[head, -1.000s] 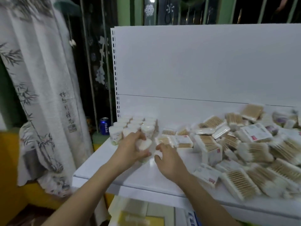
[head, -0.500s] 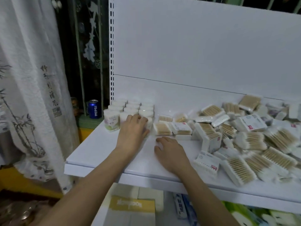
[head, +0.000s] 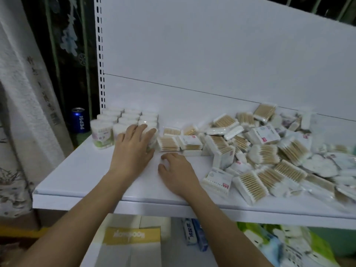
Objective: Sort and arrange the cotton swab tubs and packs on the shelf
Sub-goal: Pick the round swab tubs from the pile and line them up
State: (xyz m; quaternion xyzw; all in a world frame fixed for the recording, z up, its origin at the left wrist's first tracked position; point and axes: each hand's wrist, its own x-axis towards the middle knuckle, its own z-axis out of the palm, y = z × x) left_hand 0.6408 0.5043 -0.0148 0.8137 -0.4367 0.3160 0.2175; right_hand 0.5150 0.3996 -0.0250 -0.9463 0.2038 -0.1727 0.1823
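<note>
White shelf (head: pixel 81 170) carried tubs (head: pixel 123 120) grouped at back-left corner, packs (head: pixel 269 151) heaped right. Left hand (head: pixel 133 149) lay flat-fingered against front tub; right hand (head: pixel 177 172) rested loose, holding nothing.

Small shop: white slotted retail shelf (head: pixel 81 178) stocked with many identical cotton swab packs (head: pixel 250 186); packaged goods (head: pixel 194 235) below.

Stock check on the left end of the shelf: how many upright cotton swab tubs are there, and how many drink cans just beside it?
Cotton swab tubs: 12, three columns of four, front ones partly behind the left hand
Pepsi can: 1
Total: 13
</note>
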